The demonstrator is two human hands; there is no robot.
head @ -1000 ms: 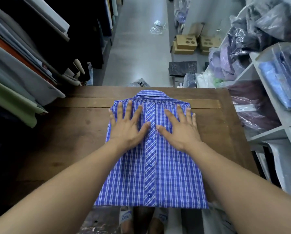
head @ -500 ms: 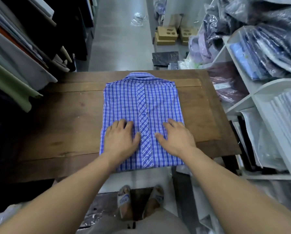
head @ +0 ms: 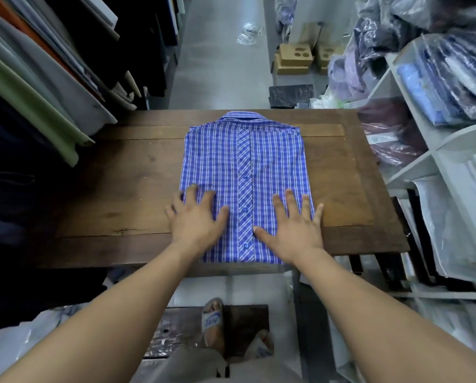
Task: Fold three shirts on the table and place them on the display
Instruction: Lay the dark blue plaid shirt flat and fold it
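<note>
Lying flat on the wooden table (head: 120,189): one blue checked shirt (head: 245,161), folded to a rectangle. Button strip faces up and runs down the middle. Collar at the far end, hem end right at the table's near edge.

Left hand (head: 195,222): palm down on the shirt's near-left part, fingers spread wide, nothing gripped. Little finger sits past the cloth edge, over bare wood. Fingertips slightly blurred.

Right hand (head: 294,228): palm down on the near-right part, fingers straight and spread, nothing gripped. Thumb points in toward the button strip, little finger over the right edge onto the wood. The button strip runs between the two hands.

Hidden: both near corners of the shirt sit under the hands and wrists. Sleeves are out of sight, so can't tell how they are tucked.

Left of the table: hanging clothes (head: 38,87) in green, grey, orange and dark, cut off by the frame edge.

Right of it: white shelves (head: 435,150) stacked with bagged shirts (head: 452,78), blue and maroon. Plastic glare makes the rest hard to read.

Beyond the far end: grey floor aisle, cardboard boxes (head: 294,58), a black slab (head: 290,95) I can't identify, and a clear wrapper (head: 249,33) on the floor.

Under the near edge: one foot in a sandal (head: 213,324) with blue print. The other foot is mostly hidden.
</note>
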